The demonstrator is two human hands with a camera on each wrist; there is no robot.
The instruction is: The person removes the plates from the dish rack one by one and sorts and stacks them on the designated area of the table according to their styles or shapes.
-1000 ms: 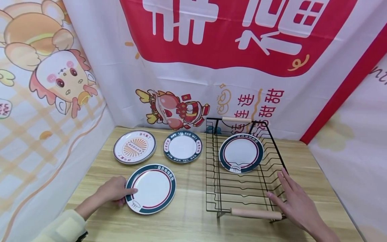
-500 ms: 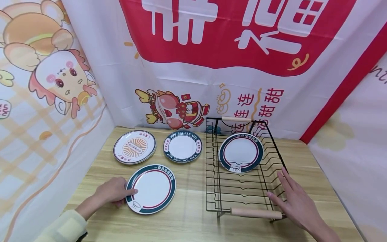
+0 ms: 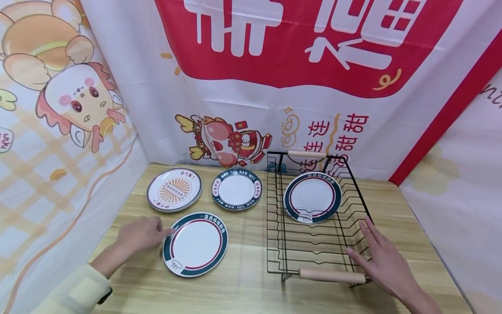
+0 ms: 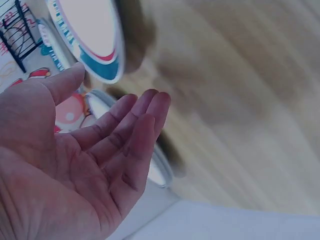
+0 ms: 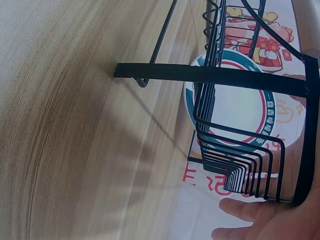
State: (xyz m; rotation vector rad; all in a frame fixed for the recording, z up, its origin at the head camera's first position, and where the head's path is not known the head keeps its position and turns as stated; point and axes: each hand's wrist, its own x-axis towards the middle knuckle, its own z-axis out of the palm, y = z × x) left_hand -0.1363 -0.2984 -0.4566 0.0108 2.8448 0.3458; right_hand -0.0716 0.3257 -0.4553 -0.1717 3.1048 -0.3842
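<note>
A white plate (image 3: 196, 250) with a dark green rim and a red ring lies on the table at front left. My left hand (image 3: 139, 233) is at its left edge, the tip of one digit overlapping the rim in the head view. In the left wrist view the palm faces the camera, the fingers (image 4: 122, 145) loosely bent with nothing between them. The right hand (image 3: 386, 261) rests at the front right corner of a black wire dish rack (image 3: 313, 250), fingers extended along its side, thumb over the wires. A matching plate (image 3: 312, 196) leans in the rack.
Behind the front plate are an orange-patterned white plate (image 3: 174, 190), stacked on another, and a green-rimmed plate (image 3: 236, 189). The rack has wooden handles (image 3: 331, 276) front and back. Printed cloth (image 3: 239, 96) hangs along the table's back and sides.
My left hand has let go of the front plate's rim and shifted slightly up along its left edge. The plate stays where it was. The right hand has not moved.
</note>
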